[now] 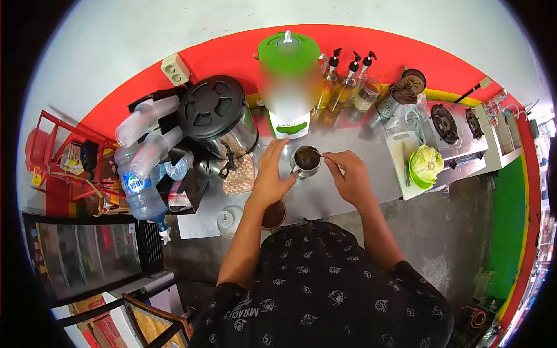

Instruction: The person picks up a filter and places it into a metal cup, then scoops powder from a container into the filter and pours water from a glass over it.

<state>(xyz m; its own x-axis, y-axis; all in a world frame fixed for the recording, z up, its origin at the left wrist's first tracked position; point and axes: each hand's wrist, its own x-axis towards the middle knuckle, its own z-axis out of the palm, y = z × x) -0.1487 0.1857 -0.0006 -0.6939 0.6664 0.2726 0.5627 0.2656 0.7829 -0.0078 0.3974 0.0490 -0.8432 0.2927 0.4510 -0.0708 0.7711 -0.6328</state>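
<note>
A metal cup (306, 162) with dark contents stands on the steel counter, its handle toward me. My right hand (346, 177) is closed in a pinch on a thin spoon (321, 155), whose lower end goes into the cup. To the left of the cup, my left hand (270, 177) is held with fingers stretched out and thumb toward the cup, holding nothing. Partly hidden below my left wrist is a round container with brown contents (274, 216). A clear round jar (230, 220) sits left of my forearm.
Behind the cup stands a blender (288, 124) with a green lid. Pump bottles (342, 93) line the wall. On the right, a cutting board (400, 156) carries a knife and a green plate with cabbage (427, 165), next to a stove (455, 130). A black-lidded steel container (217, 116) is at left.
</note>
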